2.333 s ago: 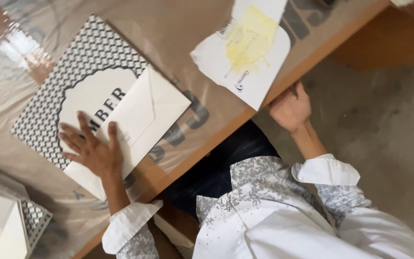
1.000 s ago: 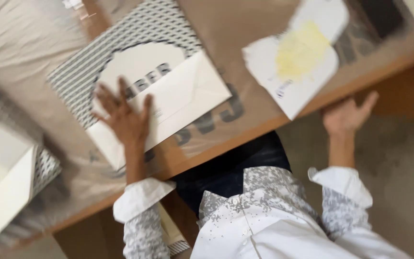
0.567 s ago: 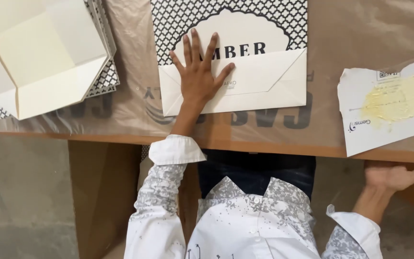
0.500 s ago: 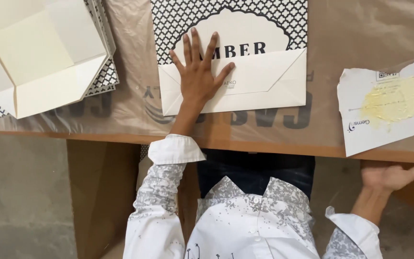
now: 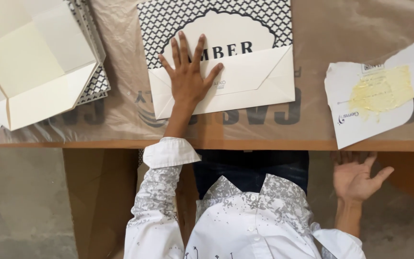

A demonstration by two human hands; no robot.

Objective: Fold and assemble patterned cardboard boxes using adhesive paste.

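On the table (image 5: 264, 136), near its front edge: left hand (image 5: 188, 76) flat, fingers spread, pressing a white folded flap (image 5: 245, 81) over a patterned card (image 5: 168, 19), gripping nothing. Right hand (image 5: 358, 177) below the edge, open, empty. Glue-smeared torn paper (image 5: 379, 105) above it.

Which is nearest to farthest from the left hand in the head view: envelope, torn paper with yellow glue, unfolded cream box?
1. Envelope: under the left hand, touching.
2. Unfolded cream box: far left of the table.
3. Torn paper with yellow glue: far right, farthest.
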